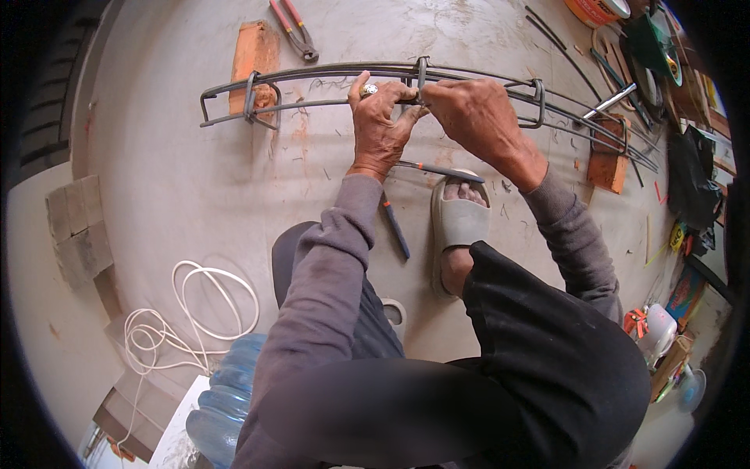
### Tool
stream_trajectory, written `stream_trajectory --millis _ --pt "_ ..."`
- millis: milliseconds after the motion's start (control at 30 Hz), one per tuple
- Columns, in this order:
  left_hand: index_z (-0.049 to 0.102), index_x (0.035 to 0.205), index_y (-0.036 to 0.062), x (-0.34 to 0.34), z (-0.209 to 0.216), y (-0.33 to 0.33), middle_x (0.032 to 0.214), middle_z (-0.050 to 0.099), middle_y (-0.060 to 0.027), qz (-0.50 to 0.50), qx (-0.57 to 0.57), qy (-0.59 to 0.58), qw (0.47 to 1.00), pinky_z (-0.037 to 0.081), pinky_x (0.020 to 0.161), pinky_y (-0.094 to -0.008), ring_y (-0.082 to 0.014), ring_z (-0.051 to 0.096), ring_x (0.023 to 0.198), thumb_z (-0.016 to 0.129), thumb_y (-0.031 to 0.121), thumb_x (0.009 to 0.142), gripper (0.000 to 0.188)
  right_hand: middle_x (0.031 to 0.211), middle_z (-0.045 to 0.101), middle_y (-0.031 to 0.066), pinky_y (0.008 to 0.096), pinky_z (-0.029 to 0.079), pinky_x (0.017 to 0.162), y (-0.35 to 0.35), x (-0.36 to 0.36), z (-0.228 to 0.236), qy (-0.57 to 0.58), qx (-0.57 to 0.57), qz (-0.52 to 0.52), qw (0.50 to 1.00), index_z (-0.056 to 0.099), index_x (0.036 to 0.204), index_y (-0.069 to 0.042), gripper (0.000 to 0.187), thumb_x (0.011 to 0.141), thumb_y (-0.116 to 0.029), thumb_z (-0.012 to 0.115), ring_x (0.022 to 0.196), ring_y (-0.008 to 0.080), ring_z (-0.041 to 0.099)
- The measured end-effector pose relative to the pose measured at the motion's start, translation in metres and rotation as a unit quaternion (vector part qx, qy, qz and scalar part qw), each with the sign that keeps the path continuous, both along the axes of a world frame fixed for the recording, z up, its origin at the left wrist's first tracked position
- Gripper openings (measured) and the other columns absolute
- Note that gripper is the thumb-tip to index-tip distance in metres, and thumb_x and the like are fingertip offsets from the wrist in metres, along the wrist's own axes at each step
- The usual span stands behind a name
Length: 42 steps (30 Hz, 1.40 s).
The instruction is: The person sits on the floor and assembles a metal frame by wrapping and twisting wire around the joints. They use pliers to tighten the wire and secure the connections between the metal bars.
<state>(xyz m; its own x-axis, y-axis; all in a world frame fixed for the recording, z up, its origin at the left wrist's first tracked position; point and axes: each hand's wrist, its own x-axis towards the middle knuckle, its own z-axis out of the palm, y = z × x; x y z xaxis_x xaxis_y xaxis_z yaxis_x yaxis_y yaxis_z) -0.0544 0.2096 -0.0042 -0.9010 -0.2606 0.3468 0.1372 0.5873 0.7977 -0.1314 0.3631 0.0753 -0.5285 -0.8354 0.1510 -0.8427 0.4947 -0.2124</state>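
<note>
A long rebar cage (328, 70) of thin steel bars with bent square stirrups (539, 102) lies across the floor ahead of me. My left hand (381, 125), with a ring on one finger, is at its middle, thumb and forefinger closed round a stirrup (423, 72). Close beside it, my right hand (478, 109) is curled into a fist at the same joint; whatever its fingertips pinch is hidden. Below the hands, a pair of pliers with dark blue and orange handles (396, 228) lies spread on the floor, one handle reaching my sandal (461, 223).
Orange bricks (254, 59) (608, 160) prop both cage ends. Red-handled pincers (297, 33) lie beyond it. Wire scraps litter the floor. A white cable (215, 270) coils at left near a blue water bottle (226, 399). Tools, a black bag (694, 176) and a bucket (598, 11) crowd the right.
</note>
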Motion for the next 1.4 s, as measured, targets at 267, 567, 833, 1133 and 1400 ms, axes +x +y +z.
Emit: stream_trajectory --millis 267,567,833,1133,1400 --pt "0.071 0.085 0.0109 -0.005 -0.011 0.001 0.087 0.073 -0.0019 0.011 -0.053 0.044 0.998 0.029 0.115 -0.0454 -0.0195 0.068 0.088 0.073 0.012 0.082 0.003 0.09 0.067 -0.0002 0.0295 0.056 0.083 -0.012 -0.008 -0.005 0.216 0.038 0.218 0.951 0.06 0.102 -0.015 0.019 0.086 -0.018 0.072 0.088 0.0148 0.068" --pt "0.069 0.08 0.0099 -0.002 -0.001 0.007 0.075 0.072 -0.0028 0.049 -0.003 0.031 0.998 0.03 0.114 -0.0461 -0.0193 0.068 0.075 0.081 0.013 0.076 0.013 0.083 0.069 0.0044 0.0302 0.06 0.079 -0.038 -0.043 -0.001 0.163 -0.031 0.232 0.958 0.064 0.107 -0.012 0.02 0.088 -0.017 0.069 0.087 0.0192 0.072" --pt "0.073 0.087 0.0111 -0.003 0.005 0.006 0.081 0.074 0.0017 0.026 0.014 -0.034 0.999 0.026 0.115 -0.0427 -0.0118 0.066 0.083 0.084 0.023 0.079 0.018 0.075 0.07 0.0119 0.0348 0.059 0.06 -0.029 -0.046 0.001 0.068 0.058 0.01 0.996 0.069 0.093 -0.006 0.007 0.089 -0.011 0.067 0.07 0.0236 0.073" --pt "0.074 0.087 0.0115 -0.003 0.004 0.007 0.082 0.073 0.0005 0.038 0.008 -0.013 0.999 0.028 0.114 -0.0406 -0.0151 0.065 0.085 0.085 0.018 0.077 0.016 0.074 0.068 0.0194 0.0422 0.057 0.059 0.003 -0.001 -0.002 0.0 0.081 -0.06 0.995 0.07 0.086 0.0 0.011 0.085 -0.01 0.066 0.071 0.0296 0.072" --pt "0.07 0.084 0.0123 -0.005 0.005 0.008 0.081 0.073 0.0005 0.046 -0.003 0.005 0.999 0.029 0.111 -0.0429 -0.0179 0.066 0.08 0.076 0.012 0.08 0.007 0.059 0.061 0.0119 0.0336 0.046 0.044 -0.008 0.017 0.011 -0.48 -0.129 -0.155 0.854 0.071 0.079 0.007 0.019 0.082 -0.009 0.06 0.046 0.0154 0.056"
